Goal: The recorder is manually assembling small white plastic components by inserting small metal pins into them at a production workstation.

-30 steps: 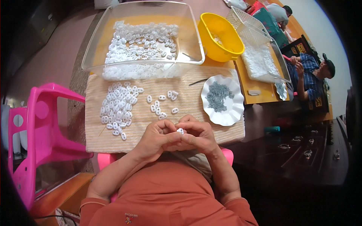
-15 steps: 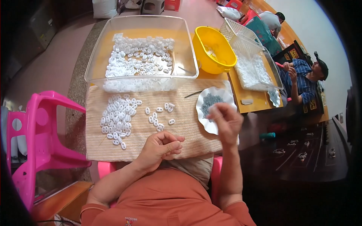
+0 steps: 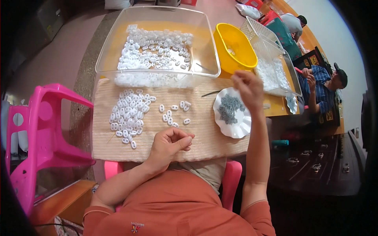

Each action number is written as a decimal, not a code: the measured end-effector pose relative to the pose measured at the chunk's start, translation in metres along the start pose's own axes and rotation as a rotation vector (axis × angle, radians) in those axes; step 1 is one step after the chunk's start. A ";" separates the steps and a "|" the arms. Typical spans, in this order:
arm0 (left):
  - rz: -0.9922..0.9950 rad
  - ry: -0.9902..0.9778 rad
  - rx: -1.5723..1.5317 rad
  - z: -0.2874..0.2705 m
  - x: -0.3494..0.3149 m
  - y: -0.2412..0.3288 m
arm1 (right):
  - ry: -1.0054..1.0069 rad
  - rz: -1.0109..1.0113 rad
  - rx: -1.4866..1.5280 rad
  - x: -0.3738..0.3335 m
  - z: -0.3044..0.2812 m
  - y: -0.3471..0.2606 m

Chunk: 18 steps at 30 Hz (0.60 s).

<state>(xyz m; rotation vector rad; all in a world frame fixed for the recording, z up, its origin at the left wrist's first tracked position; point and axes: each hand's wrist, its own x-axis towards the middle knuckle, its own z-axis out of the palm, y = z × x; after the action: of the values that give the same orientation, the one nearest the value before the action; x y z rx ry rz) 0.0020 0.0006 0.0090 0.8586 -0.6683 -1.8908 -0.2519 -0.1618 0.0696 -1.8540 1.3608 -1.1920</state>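
My left hand (image 3: 170, 145) rests at the near edge of the cloth, fingers curled and thumb pressed to the forefinger; what it pinches, if anything, is hidden. My right hand (image 3: 249, 89) is raised past the far right rim of a white scalloped plate (image 3: 236, 130), close to a yellow tub (image 3: 240, 63). Its fingers are bent together and slightly blurred, so their contents cannot be made out. Small grey pieces (image 3: 230, 108) are heaped on the plate. Several loose white two-holed oval pieces (image 3: 169, 113) lie beyond my left hand, beside a larger pile of them (image 3: 128, 114).
A clear plastic bin (image 3: 157, 74) of white pieces stands at the far side of the cloth (image 3: 197, 147). A thin dark stick (image 3: 211, 93) lies by the plate. Another clear bin (image 3: 275, 78) sits right of the tub. Pink chair (image 3: 59, 118) at left; a co-worker (image 3: 321, 84) at far right.
My right hand has moved away from over the plate, outward toward the yellow tub; the white thing at its fingertips no longer shows. The left hand stays curled. The whole view has shifted slightly.
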 end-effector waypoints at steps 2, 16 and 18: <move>0.104 0.045 0.035 -0.001 0.001 0.002 | -0.159 0.062 -0.107 -0.035 0.023 -0.021; 0.229 0.175 0.007 -0.005 0.003 0.004 | -0.434 -0.154 -0.473 -0.102 0.088 -0.024; 0.232 0.182 0.004 -0.005 0.003 0.005 | -0.431 -0.133 -0.486 -0.105 0.087 -0.026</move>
<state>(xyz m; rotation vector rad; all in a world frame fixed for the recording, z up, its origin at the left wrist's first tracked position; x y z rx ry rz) 0.0075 -0.0047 0.0084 0.9030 -0.6304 -1.5842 -0.1728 -0.0604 0.0157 -2.3930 1.3659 -0.4827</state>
